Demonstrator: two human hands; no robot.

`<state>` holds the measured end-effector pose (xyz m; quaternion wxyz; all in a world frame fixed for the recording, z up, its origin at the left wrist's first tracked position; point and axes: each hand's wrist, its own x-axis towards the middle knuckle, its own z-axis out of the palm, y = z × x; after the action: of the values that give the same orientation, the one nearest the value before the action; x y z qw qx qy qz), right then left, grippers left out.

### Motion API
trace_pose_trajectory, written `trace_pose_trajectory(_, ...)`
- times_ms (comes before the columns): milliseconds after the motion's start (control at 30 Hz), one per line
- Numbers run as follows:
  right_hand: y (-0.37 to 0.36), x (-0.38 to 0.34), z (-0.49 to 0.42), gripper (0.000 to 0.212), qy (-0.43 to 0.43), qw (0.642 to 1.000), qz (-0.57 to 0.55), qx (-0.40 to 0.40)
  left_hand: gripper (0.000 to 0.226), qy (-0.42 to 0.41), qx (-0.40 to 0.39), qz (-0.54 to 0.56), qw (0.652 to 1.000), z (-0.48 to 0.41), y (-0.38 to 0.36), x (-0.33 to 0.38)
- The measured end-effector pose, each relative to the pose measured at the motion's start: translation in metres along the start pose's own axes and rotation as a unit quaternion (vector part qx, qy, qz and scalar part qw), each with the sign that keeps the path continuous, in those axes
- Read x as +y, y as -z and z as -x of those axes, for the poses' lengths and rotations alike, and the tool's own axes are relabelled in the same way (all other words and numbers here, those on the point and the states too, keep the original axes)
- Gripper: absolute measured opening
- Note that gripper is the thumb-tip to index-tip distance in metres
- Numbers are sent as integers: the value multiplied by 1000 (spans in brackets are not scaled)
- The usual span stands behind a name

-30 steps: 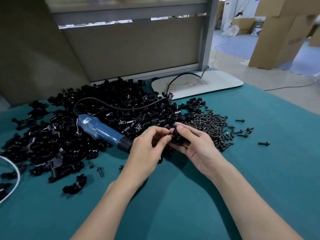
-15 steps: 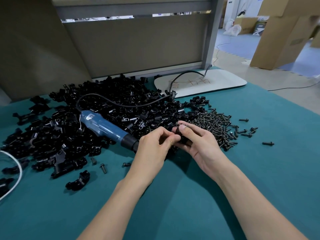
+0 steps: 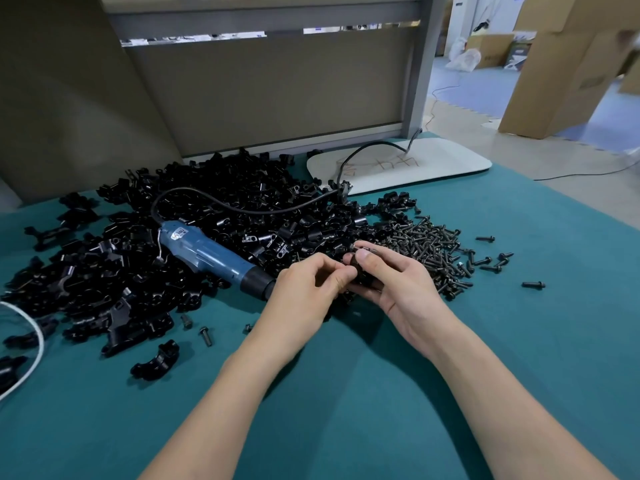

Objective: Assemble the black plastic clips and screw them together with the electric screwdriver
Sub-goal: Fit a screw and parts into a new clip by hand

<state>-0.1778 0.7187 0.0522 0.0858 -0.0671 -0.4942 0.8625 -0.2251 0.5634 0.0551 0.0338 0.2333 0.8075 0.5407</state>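
Note:
My left hand (image 3: 308, 289) and my right hand (image 3: 394, 282) meet at the table's middle, both pinching a small black plastic clip (image 3: 360, 271) between fingertips; most of the clip is hidden by the fingers. The blue electric screwdriver (image 3: 211, 254) lies on its side just left of my left hand, tip toward it, with its black cable looping back over a large pile of black clips (image 3: 180, 237). A heap of dark screws (image 3: 436, 247) lies right behind my right hand.
The table has a teal cover (image 3: 346, 393). Single clips (image 3: 156, 362) and loose screws (image 3: 533, 284) lie scattered around the piles. A white board (image 3: 433, 161) lies at the back right, a white cord (image 3: 34, 341) at the left edge. A grey partition stands behind; cardboard boxes stand on the floor.
Both hands stay together on the clip, with only small finger shifts. The view has shifted slightly; the screwdriver and the piles lie where they were.

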Motion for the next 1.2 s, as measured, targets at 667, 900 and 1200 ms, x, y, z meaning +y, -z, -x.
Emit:
trace_pose_trajectory(667,3,1,-2,33,-16,1000,-17,-8,16,-40,-23,-137,990,-2,7,0)
trace_pose_trajectory(900,3,1,-1,20,0,998,55,-13,14,-47,-66,-182,980,-2,13,3)
trace_pose_trajectory(1200,4,2,0,22,13,996,80,-25,17,-54,-70,-125,988,-3,15,4)
